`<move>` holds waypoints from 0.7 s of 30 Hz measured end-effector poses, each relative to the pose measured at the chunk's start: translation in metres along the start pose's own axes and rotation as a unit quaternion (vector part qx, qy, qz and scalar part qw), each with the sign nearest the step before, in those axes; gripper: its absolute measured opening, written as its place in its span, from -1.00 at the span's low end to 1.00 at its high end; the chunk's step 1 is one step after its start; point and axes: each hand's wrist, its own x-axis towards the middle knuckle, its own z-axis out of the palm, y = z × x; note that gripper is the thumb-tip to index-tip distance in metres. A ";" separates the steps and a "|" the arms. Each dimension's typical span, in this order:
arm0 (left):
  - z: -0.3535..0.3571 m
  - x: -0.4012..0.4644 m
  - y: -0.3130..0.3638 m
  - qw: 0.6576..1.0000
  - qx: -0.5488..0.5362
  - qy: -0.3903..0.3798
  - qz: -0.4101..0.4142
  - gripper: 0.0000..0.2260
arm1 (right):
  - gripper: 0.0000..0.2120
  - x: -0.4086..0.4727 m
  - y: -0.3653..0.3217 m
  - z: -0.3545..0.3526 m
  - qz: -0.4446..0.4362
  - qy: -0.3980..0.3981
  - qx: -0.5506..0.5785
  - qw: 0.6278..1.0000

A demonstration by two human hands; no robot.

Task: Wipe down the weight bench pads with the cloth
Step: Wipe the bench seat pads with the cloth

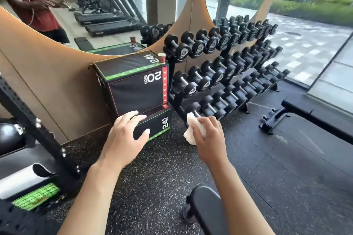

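My right hand (209, 135) is shut on a crumpled white cloth (193, 129), held in the air above the speckled floor. My left hand (126, 137) hovers beside it, fingers spread and holding nothing. A black padded bench end (207, 210) shows at the bottom, just below my right forearm. A second black weight bench (313, 112) stands at the right, apart from both hands. Neither hand touches a pad.
A black plyo box (133, 86) with a paper cup (162, 57) on it stands against the wall ahead. A three-tier dumbbell rack (229, 70) runs to the right. A black rack upright (34, 124) is at left. The mirror (86, 15) reflects a person and treadmills.
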 end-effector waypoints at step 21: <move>0.049 0.237 -0.037 0.998 0.059 0.037 0.009 -0.54 | -0.81 0.238 0.079 0.097 -0.011 0.009 0.017 1.000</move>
